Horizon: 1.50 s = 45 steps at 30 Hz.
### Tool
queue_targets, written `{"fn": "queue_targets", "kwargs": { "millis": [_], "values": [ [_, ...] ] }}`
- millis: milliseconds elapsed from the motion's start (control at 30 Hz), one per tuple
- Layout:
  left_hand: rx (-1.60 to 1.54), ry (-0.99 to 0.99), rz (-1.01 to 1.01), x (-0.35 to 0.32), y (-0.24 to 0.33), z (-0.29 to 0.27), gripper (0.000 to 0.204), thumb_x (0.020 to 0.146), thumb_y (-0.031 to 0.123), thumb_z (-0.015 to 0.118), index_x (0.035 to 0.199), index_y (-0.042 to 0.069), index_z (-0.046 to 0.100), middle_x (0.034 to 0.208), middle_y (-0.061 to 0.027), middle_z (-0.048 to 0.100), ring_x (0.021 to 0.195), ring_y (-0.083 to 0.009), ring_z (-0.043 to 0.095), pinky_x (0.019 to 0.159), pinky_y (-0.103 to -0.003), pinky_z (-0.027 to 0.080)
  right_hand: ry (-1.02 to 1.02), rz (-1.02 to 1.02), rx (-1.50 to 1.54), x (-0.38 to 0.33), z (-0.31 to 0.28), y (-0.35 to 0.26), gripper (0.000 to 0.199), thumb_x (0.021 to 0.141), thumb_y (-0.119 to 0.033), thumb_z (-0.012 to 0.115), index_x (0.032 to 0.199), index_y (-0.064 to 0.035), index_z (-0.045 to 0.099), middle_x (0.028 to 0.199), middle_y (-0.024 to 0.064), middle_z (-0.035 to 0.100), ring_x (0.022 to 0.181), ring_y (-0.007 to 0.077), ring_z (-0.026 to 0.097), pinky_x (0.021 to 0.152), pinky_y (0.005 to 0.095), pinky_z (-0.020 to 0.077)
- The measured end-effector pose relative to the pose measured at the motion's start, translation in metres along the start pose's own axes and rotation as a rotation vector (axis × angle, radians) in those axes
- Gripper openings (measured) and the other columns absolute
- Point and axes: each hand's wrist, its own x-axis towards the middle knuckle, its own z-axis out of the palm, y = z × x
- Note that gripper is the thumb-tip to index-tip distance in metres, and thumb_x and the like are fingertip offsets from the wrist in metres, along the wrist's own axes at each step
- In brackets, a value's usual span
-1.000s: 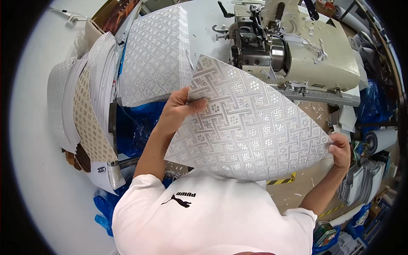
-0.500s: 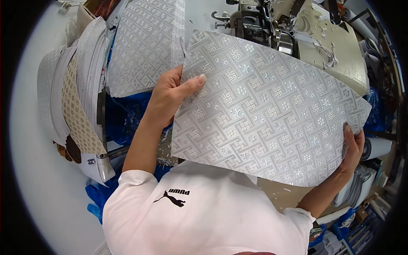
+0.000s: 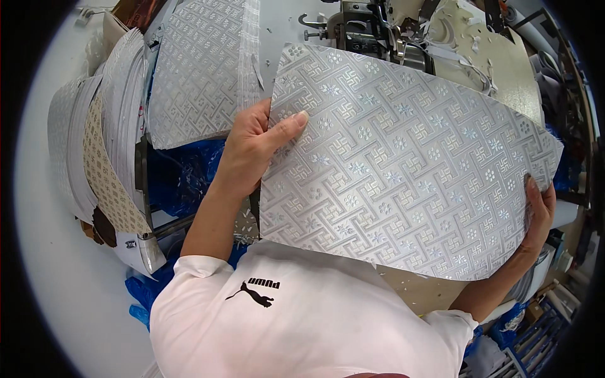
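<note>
A large silver-grey sheet (image 3: pixel 403 170) with an embossed geometric and flower pattern spans the space in front of my chest, tilted down toward the right. At its left edge my left hand (image 3: pixel 258 142) pinches it, thumb on the patterned face and fingers behind. My right hand (image 3: pixel 539 214) grips the right edge, its thumb side showing and the other fingers partly hidden. Left of the sheet, a stack of matching sheets (image 3: pixel 195 69) lies on the work surface. Beyond the sheet's upper edge stands a metal machine (image 3: pixel 362 34), its lower part covered by the sheet.
A curved stack of sheets (image 3: pixel 113 126) stands at the left, with a beige patterned strip (image 3: pixel 110 170) on it. Blue plastic (image 3: pixel 183 176) lies below the table edge. White paper scraps (image 3: pixel 476 69) litter the cream machine top (image 3: pixel 520 79). Shelving (image 3: pixel 548 321) stands at the lower right.
Both hands have shifted slightly to the right with the sheet. The view has moved a little, so the stacks and machine appear further left. Both grips stay the same.
</note>
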Motion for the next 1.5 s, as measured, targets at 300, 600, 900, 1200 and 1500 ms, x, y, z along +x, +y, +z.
{"fn": "queue_targets", "kwargs": {
  "millis": [300,600,900,1200,1500],
  "values": [
    [-0.009,0.049,0.012,-0.005,-0.001,0.007,0.031,0.096,0.017,0.067,0.116,-0.006,0.063,0.099,-0.0123,0.073,0.08,-0.0104,0.069,0.071,-0.023,0.057,0.01,-0.024,-0.079,0.017,0.0,-0.003,0.037,0.09,-0.007,0.069,0.122,0.0093,0.061,0.101,0.0243,0.072,0.075,0.0233,0.075,0.066,0.0319,0.0635],
    [-0.003,0.068,-0.007,-0.002,0.001,0.007,0.031,0.095,0.018,0.067,0.115,-0.006,0.063,0.098,-0.0117,0.073,0.079,-0.0101,0.069,0.071,-0.023,0.057,-0.039,-0.024,-0.162,0.029,0.004,-0.005,0.037,0.091,-0.01,0.068,0.123,0.0062,0.061,0.101,0.0226,0.073,0.074,0.0231,0.075,0.063,0.0313,0.0629],
    [-0.012,0.084,0.001,-0.002,-0.001,0.008,0.03,0.095,0.018,0.067,0.114,-0.005,0.064,0.097,-0.0116,0.073,0.077,-0.0103,0.069,0.069,-0.022,0.057,-0.081,-0.014,-0.236,0.033,-0.004,-0.006,0.04,0.093,-0.013,0.066,0.127,0.0047,0.058,0.103,0.0218,0.073,0.077,0.0243,0.075,0.066,0.032,0.0644],
    [-0.008,0.067,-0.005,-0.002,0.0,0.006,0.03,0.095,0.018,0.068,0.114,-0.005,0.064,0.099,-0.0124,0.073,0.079,-0.0108,0.07,0.071,-0.023,0.058,-0.032,-0.037,-0.161,0.031,0.011,-0.01,0.039,0.089,-0.011,0.071,0.122,0.0065,0.062,0.099,0.0249,0.073,0.07,0.026,0.075,0.06,0.0323,0.0633],
    [-0.058,0.054,-0.02,0.0,0.001,0.006,0.03,0.095,0.018,0.067,0.114,-0.005,0.064,0.1,-0.013,0.073,0.08,-0.0114,0.071,0.072,-0.024,0.058,-0.057,0.003,-0.285,0.035,0.002,-0.02,0.04,0.091,-0.013,0.069,0.126,0.0036,0.061,0.104,0.0187,0.073,0.078,0.0206,0.074,0.067,0.03,0.0615]
  ]
}}
